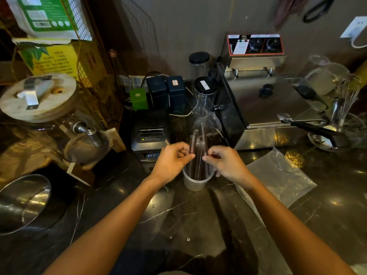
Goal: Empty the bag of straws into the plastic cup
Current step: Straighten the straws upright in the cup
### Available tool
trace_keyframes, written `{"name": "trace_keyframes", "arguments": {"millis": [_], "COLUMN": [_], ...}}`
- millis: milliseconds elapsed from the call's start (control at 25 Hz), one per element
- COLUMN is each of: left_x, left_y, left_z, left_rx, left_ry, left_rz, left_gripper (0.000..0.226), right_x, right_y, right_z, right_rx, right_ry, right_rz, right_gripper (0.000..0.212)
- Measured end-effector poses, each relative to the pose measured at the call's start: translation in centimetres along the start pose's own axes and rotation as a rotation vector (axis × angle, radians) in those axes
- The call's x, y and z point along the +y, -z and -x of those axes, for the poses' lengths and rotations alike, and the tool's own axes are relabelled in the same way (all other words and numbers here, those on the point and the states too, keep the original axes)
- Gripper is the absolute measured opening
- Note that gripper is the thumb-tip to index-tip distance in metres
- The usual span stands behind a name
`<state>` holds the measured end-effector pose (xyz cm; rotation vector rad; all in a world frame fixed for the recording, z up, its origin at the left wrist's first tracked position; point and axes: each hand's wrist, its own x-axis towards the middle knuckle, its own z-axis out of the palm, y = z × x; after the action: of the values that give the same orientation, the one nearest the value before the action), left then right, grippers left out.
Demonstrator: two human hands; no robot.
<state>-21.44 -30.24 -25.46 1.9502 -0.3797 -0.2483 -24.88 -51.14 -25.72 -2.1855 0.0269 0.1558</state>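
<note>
Dark straws [198, 155] upright in cup [193, 182], hands flanking.

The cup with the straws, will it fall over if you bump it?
Probably, yes. The plastic cup looks thin and light, and the dark straws stand far above its rim, so it seems top-heavy. The left hand and right hand at the straws likely steady it.

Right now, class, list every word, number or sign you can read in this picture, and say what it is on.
Nothing can be quoted with certainty.
Yellow box: printed lines, too blurred to read.
Green and white package: label and barcode, unreadable.
Receipt printer: warning triangle sticker, text too small.
Fryer control panel: markings too small.
Black jar lid: white label, illegible.
</note>
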Motion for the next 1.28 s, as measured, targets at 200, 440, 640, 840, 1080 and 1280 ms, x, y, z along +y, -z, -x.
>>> {"name": "trace_keyframes", "arguments": {"millis": [200,440,640,840,1080,1280], "left_x": [-0.7,-1.3,-1.7,-1.8,-1.9,-1.4], "left_y": [-0.7,-1.0,-1.2,-1.4,-0.7,0.0], "left_z": [0.0,0.0,0.3,0.3,-0.6,-1.7], "left_rx": [0.024,0.042,0.088,0.193,0.132,0.027], "left_ry": [0.062,0.038,0.034,0.083,0.015,-0.025], "left_rz": [-0.048,-0.093,-0.12,-0.151,-0.192,-0.276], "left_gripper": [0.004,0.016,0.011,0.019,0.027,0.023], "right_x": [0.2,0.2,0.3,0.0,-0.1,-0.6], "right_y": [-1.0,-1.0,-0.7,-0.7,-0.5,0.1], "right_z": [0.1,0.2,0.0,-0.1,-1.3,-2.2], "right_rx": [0.045,0.128,0.07,0.107,0.098,0.068], "right_ry": [0.0,-0.034,-0.011,-0.04,-0.042,0.078], "right_rz": [0.13,0.088,0.154,0.155,0.174,0.323], "right_gripper": [0.018,0.007,0.008,0.01,0.028,0.011]}}
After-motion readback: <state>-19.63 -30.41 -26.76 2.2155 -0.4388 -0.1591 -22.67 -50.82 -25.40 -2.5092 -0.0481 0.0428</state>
